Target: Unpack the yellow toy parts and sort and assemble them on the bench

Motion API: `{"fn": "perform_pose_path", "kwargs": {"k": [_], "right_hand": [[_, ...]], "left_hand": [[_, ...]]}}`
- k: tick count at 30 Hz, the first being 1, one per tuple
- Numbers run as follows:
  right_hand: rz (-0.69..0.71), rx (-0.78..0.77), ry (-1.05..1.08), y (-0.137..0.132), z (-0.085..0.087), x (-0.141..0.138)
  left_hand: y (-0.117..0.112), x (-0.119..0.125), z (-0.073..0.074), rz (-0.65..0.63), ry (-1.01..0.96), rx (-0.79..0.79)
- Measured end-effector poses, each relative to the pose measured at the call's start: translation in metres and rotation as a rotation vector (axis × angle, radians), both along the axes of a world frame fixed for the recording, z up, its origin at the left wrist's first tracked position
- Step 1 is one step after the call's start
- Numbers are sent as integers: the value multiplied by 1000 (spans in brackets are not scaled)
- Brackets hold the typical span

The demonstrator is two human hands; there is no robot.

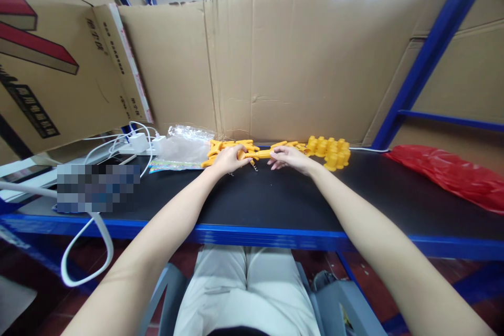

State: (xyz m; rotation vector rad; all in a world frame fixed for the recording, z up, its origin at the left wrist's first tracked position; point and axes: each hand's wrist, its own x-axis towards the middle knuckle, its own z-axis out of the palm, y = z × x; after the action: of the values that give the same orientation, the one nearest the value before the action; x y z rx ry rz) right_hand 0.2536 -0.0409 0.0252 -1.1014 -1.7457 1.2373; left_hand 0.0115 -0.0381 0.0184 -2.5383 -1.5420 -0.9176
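Between my hands is a long yellow plastic piece, held level just above the black tabletop. My left hand is closed round its left end. At the right end, the thumb and fingers of my right hand pinch it. A pile of yellow plastic parts lies behind and beside my left hand. Below the held piece a small metal spiral shows; what it belongs to I cannot make out. More yellow parts lie behind my right hand. Several yellow cylindrical pieces stand grouped to its right.
A clear plastic bag lies left of the pile, near white plugs and cables. A red plastic bag rests at the right. Cardboard walls the back of the black tabletop, which has a blue front edge.
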Motion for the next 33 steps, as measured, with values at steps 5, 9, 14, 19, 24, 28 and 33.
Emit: {"fn": "perform_pose_path", "kwargs": {"k": [5, 9, 14, 19, 24, 28, 33], "right_hand": [[-23, -7, 95, 3, -3, -1], [-172, 72, 148, 8, 0, 4], [-458, 336, 238, 29, 0, 30], [-711, 655, -38, 38, -7, 54], [-586, 851, -479, 28, -13, 45], [-504, 939, -864, 24, -17, 25], [-428, 805, -1274, 23, -20, 12]], "left_hand": [[-1, 0, 0, -21, 12, 8], [-4, 1, 1, -26, -55, 5], [-4, 1, 0, -5, -70, -11], [-2, 1, -1, -5, -44, -35], [0, 2, -2, -9, -45, -36], [0, 2, -1, 10, -37, -39], [5, -1, -1, 52, 30, 29]]}}
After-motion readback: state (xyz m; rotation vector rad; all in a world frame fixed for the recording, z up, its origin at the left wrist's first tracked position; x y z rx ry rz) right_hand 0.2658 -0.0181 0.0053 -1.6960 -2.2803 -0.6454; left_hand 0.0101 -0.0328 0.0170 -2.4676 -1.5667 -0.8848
